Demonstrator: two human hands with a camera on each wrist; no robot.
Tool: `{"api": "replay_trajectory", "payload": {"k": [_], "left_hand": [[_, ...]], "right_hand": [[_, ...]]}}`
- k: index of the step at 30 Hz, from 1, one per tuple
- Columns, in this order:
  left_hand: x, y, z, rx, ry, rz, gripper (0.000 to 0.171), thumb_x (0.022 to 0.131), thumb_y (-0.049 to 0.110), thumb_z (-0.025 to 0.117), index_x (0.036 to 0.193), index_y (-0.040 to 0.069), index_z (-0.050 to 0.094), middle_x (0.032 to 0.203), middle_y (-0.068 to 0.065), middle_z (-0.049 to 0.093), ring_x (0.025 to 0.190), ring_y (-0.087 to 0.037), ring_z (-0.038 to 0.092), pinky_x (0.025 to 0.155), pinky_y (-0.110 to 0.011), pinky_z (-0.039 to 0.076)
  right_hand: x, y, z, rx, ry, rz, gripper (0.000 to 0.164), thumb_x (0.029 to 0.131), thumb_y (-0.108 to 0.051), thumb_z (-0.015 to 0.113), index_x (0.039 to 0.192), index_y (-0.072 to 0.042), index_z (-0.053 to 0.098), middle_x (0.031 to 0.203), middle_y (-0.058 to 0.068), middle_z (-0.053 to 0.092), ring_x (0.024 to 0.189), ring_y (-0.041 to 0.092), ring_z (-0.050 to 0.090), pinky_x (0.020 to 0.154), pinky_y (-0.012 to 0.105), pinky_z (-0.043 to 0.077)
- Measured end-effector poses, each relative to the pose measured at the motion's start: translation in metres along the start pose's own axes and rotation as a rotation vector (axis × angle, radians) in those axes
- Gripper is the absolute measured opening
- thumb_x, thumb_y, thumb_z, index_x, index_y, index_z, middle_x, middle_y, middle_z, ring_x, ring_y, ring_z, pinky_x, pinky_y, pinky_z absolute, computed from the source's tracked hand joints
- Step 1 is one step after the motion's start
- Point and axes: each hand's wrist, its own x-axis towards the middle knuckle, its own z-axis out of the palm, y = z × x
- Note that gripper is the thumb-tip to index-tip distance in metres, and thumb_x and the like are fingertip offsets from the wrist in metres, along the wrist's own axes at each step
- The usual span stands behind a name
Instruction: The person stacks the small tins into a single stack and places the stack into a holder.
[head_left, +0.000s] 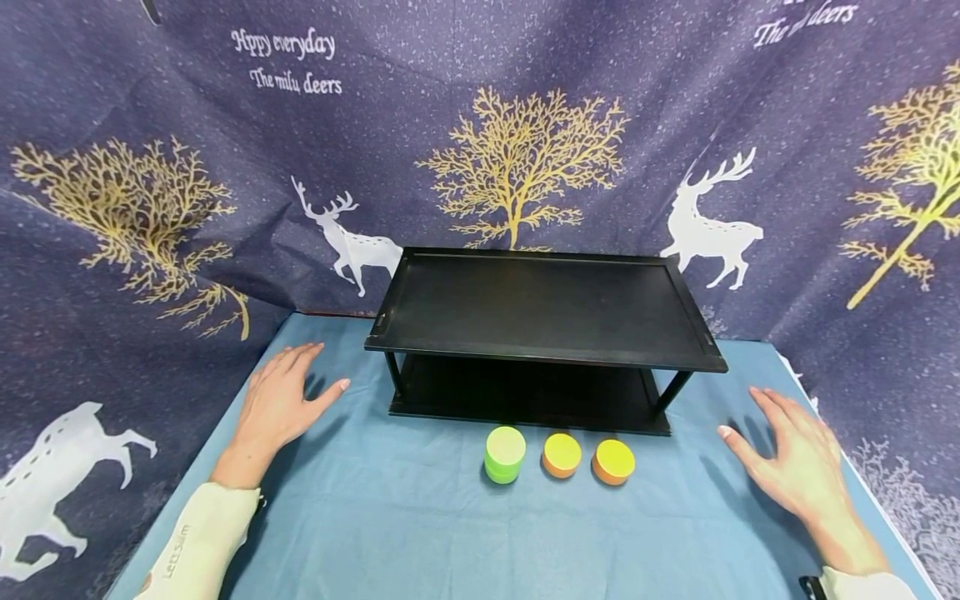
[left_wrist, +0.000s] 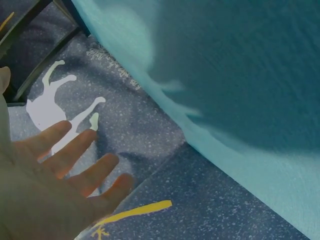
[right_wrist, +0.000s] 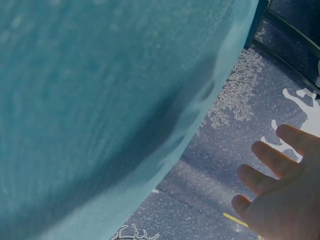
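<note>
My left hand [head_left: 279,407] is held over the left side of the blue cloth, fingers spread and nothing in them. Over the right side hovers my right hand [head_left: 801,457], also spread and holding nothing. Both cast shadows on the cloth. Between them stands a black two-tier rack [head_left: 536,308]. Along its front edge sit a green round block [head_left: 504,457], taller than its neighbours and with a seam around its side, and two orange round blocks with yellow tops, the middle one [head_left: 561,456] and the right one [head_left: 613,462]. Neither hand touches any of these.
A blue cloth [head_left: 420,533] covers the table. Behind and beside it hangs a dark curtain [head_left: 390,125] printed with white deer and golden trees. The rack's top board [head_left: 540,304] overhangs its lower shelf [head_left: 525,396], which lies partly in shade.
</note>
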Motion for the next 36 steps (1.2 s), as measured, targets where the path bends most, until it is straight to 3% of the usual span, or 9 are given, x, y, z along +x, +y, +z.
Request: {"api": "replay_trajectory", "payload": {"k": [15,28,36], "left_hand": [[-0.003,0.010,0.000,-0.052,0.043,0.066,0.073,0.095,0.054,0.074,0.144,0.002,0.061,0.141,-0.024,0.063,0.130,-0.048,0.056,0.101,-0.071,0.043],[-0.011,0.027,-0.001,-0.095,0.026,0.071,0.071,0.094,0.056,0.075,0.143,0.005,0.062,0.138,-0.020,0.065,0.127,-0.044,0.058,0.098,-0.070,0.043],[-0.015,0.041,-0.002,-0.119,0.006,0.099,0.068,0.094,0.053,0.076,0.141,0.004,0.063,0.134,-0.018,0.067,0.123,-0.041,0.062,0.099,-0.067,0.047]], "right_hand": [[-0.002,-0.012,-0.004,0.028,0.037,-0.028,0.066,0.088,-0.033,0.083,0.142,0.000,0.061,0.141,0.028,0.059,0.125,0.057,0.051,0.101,0.070,0.035],[-0.007,-0.026,-0.004,0.056,0.074,-0.050,0.063,0.084,-0.030,0.087,0.136,-0.002,0.066,0.135,0.026,0.063,0.123,0.053,0.054,0.098,0.067,0.037],[-0.011,-0.038,-0.006,0.065,0.050,-0.039,0.064,0.086,-0.032,0.086,0.138,-0.002,0.065,0.135,0.027,0.062,0.120,0.056,0.054,0.096,0.071,0.034]]}}
